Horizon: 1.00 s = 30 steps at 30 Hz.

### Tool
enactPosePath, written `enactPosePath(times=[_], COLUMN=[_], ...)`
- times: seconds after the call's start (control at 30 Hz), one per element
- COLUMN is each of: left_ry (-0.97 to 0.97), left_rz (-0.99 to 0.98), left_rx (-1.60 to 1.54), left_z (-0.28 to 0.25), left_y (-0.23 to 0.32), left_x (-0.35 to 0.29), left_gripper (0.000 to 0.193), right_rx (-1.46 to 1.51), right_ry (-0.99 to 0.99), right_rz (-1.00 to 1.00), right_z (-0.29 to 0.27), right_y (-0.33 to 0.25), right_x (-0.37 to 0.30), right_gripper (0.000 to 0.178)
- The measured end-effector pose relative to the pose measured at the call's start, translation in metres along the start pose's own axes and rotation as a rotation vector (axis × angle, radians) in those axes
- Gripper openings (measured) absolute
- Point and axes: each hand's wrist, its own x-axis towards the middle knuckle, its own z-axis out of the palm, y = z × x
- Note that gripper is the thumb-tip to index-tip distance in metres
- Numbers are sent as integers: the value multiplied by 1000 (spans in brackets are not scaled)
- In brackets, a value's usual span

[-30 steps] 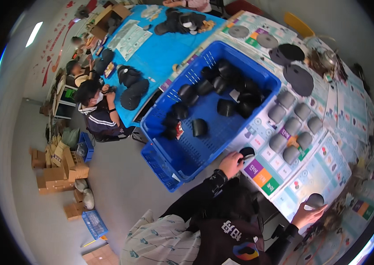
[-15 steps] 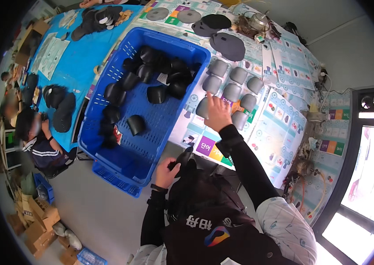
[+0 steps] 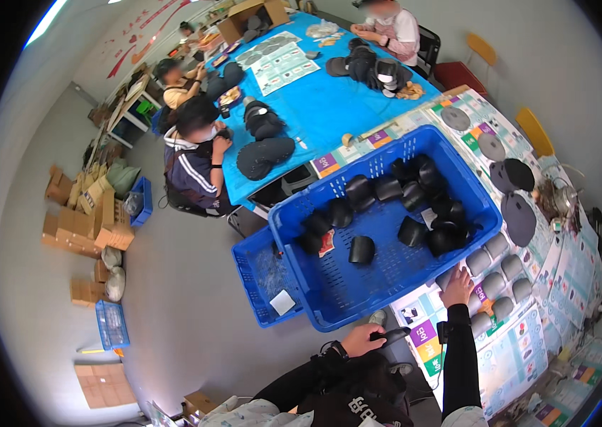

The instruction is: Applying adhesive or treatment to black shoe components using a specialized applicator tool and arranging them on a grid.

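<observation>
My left hand (image 3: 362,340) grips a dark curved piece (image 3: 392,334), seen nearly edge-on, its long axis pointing just short of 3 o'clock. My right hand (image 3: 459,290) lies with fingertips toward 12 on a grey curved piece (image 3: 445,277); I can't tell whether it grips. The left forearm enters from 8, the right from 6. From the dark piece, the blue crate (image 3: 400,274) sits at 12, and the printed sheet (image 3: 425,339), with lettered purple, orange and green blocks, at 3.
</observation>
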Motion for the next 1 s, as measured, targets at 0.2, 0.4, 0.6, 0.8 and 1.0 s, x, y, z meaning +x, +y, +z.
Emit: enactPosePath(times=[0.2, 0.4, 0.6, 0.8, 1.0], left_ry=[15, 13, -294, -367, -319], left_rz=[158, 193, 124, -131, -274], left_rx=[-26, -24, -359, -838, -1025], left_z=[4, 8, 4, 22, 52], left_y=[-9, -9, 10, 10, -11], left_x=[10, 11, 25, 48, 52], left_gripper=[31, 28, 25, 33, 40], right_rx=[98, 717, 1044, 1331, 1692], right_ry=[56, 134, -743, -676, -466], right_rz=[-34, -357, -283, -13, 244], right_z=[-42, -84, -78, -46, -12], right_y=[3, 2, 2, 4, 12], right_x=[-7, -66, -161, -191, -207], right_gripper=[111, 73, 49, 26, 27])
